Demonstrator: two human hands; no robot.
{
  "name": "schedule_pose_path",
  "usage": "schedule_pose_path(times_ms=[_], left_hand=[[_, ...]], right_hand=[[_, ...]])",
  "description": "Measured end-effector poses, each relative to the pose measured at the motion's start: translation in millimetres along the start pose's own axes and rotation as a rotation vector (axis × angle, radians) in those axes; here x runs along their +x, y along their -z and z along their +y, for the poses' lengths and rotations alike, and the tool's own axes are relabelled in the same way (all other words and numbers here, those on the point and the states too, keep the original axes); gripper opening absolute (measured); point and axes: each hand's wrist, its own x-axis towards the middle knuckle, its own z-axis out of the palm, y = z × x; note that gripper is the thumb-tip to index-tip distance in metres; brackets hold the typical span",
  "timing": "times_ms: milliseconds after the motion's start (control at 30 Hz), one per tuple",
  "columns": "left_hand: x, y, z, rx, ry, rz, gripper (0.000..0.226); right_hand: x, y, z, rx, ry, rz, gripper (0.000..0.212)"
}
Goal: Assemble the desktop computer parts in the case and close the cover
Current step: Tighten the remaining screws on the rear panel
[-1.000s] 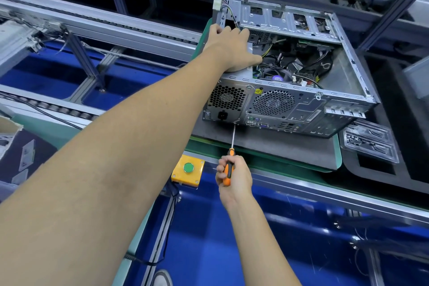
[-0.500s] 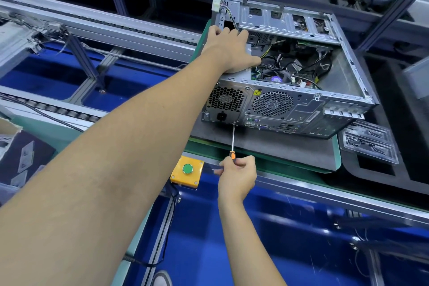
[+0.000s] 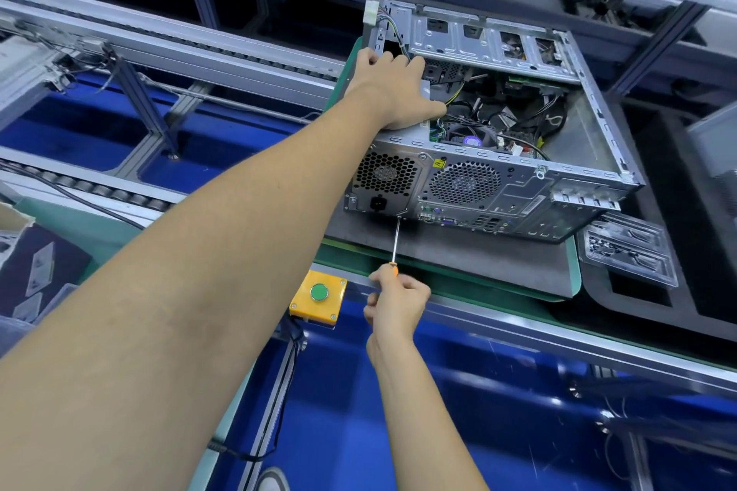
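Head view looks down at a computer case (image 3: 498, 171) lying on its side with the cover off. It sits on a grey mat (image 3: 458, 255) on top of a green tray (image 3: 574, 263), near the front edge of the tray. Inside the case there are many black wires (image 3: 498, 112) and a small fan.

2 bare arms reach out. The left hand (image 3: 395, 92) is pressed flat on the silver power box in the back left corner of the case. Its fingers are spread and fairly straight, and the fingertips reach toward the far left wall of the case. It does not curl around anything.

The right hand (image 3: 397, 301) is below the front edge of the tray. Its fingers are curled tight around the orange handle of a screwdriver (image 3: 396, 241). Only a bit of orange peeks out above the fist. The thin metal rod points up, and its tip touches the bottom edge of the case's back panel, just under the black power socket (image 3: 378, 203).

The back panel faces the person. It has 2 round grilles with little holes in them, side by side.

A yellow box with a green button (image 3: 319, 293) hangs on the front rail, just left of the right hand. A clear plastic tray (image 3: 630, 251) lies near the right corner of the case.
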Motion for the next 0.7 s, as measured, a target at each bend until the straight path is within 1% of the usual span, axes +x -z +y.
schedule_pose_path(times_ms=[67,167,267,333,400,467,500,533,600,700], left_hand=[[-0.4,-0.5,0.3,0.002,0.001,-0.001,0.056],[0.1,-0.4,-0.1,0.01,0.001,-0.005,0.06],[0.8,-0.5,-0.2,0.012,0.003,-0.001,0.057],[0.3,-0.4,-0.3,0.012,-0.001,-0.004,0.057],[0.2,0.1,-0.5,0.01,-0.001,-0.004,0.057],[-0.3,0.4,-0.4,0.007,0.0,-0.006,0.056],[-0.3,0.2,-0.2,0.007,-0.001,-0.007,0.056],[0.0,0.0,-0.2,0.007,-0.002,-0.006,0.056],[0.1,0.2,0.2,0.006,-0.002,-0.008,0.056],[0.0,1.6,0.3,0.008,-0.001,-0.011,0.057]], right_hand=[[-1.4,0.3,2.9,-0.049,0.056,0.027,0.021],[-2.2,3.7,4.2,-0.153,0.192,0.102,0.015],[-2.9,4.9,4.2,-0.185,0.282,0.056,0.013],[-4.1,4.8,1.3,-0.129,0.218,-0.019,0.018],[-3.7,6.6,-3.3,-0.017,0.057,-0.069,0.018],[-2.4,10.2,-8.3,0.067,-0.114,-0.123,0.012],[-1.9,11.7,-11.4,0.094,-0.185,-0.155,0.007],[-0.6,12.8,-13.2,0.108,-0.226,-0.179,0.01],[3.8,14.2,-14.6,0.096,-0.226,-0.147,0.018],[6.7,16.6,-13.1,0.019,-0.089,-0.055,0.011]])
